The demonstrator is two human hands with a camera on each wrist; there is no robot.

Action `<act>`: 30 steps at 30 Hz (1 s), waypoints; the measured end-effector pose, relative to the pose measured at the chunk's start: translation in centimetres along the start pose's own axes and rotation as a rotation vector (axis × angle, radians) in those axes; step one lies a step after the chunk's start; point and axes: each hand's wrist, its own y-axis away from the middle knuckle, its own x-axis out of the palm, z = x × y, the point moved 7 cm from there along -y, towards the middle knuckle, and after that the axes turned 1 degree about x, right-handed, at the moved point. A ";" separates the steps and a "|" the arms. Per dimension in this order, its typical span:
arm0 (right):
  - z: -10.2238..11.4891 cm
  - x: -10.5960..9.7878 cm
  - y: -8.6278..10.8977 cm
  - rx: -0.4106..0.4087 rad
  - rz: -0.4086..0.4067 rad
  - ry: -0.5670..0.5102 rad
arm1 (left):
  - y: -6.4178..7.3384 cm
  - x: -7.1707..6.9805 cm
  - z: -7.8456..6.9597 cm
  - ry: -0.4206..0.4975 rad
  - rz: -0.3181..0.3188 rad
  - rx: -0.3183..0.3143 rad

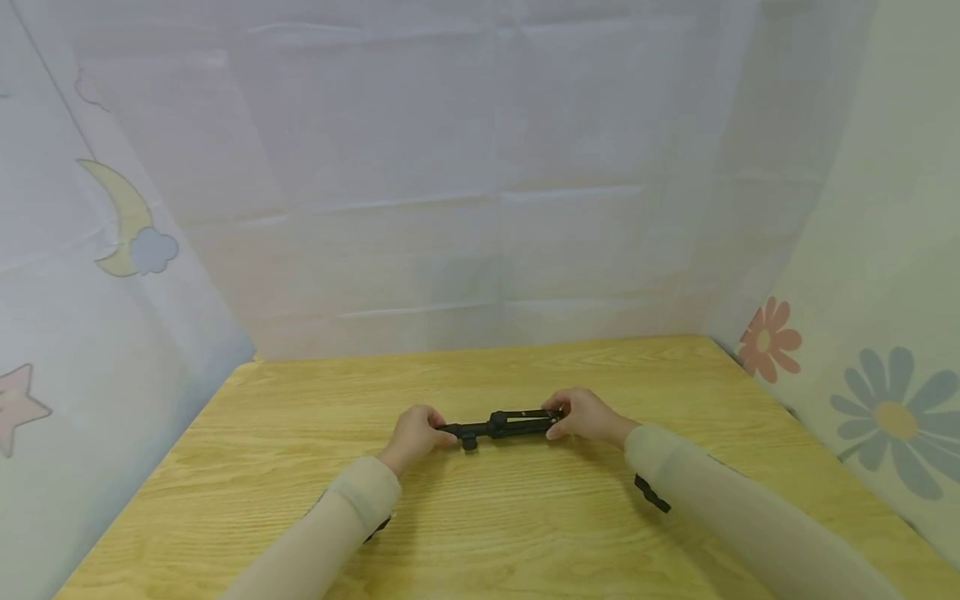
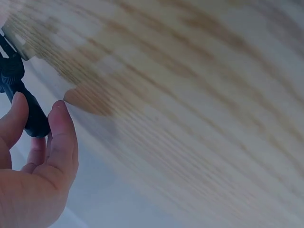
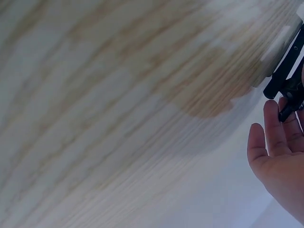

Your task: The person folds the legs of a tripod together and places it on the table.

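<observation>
A black mini tripod (image 1: 497, 424) with its legs folded together lies crosswise between both hands, low over the wooden table. My left hand (image 1: 411, 435) grips its narrow end between thumb and fingers, near a small knob (image 1: 469, 442). At the leg end, my right hand (image 1: 587, 417) holds the tips of the legs. The left wrist view shows the rounded dark end of the tripod (image 2: 34, 114) between thumb and fingertips. Over in the right wrist view, fingers sit under the leg ends (image 3: 280, 78), and the rest of the tripod is cut off by the frame.
The wood-grain table (image 1: 465, 517) reaches back to a pale, creased cloth backdrop (image 1: 480, 208). Side cloths carry a moon (image 1: 123, 208) on the left and flowers (image 1: 896, 419) on the right. Dark straps hang under both sleeves.
</observation>
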 end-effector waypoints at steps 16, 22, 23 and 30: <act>-0.3 0.6 0.0 -0.047 0.054 -0.045 | 0.4 0.0 0.4 0.105 0.021 -0.013; -0.6 0.8 0.1 -0.036 0.086 -0.083 | 0.6 -0.1 0.5 0.128 0.021 -0.016; -0.7 0.8 0.1 -0.035 0.092 -0.091 | 0.7 -0.2 0.5 0.136 0.021 -0.019; -0.9 -0.8 1.1 -0.020 0.066 -0.072 | 1.5 -1.9 0.2 0.085 -0.045 0.016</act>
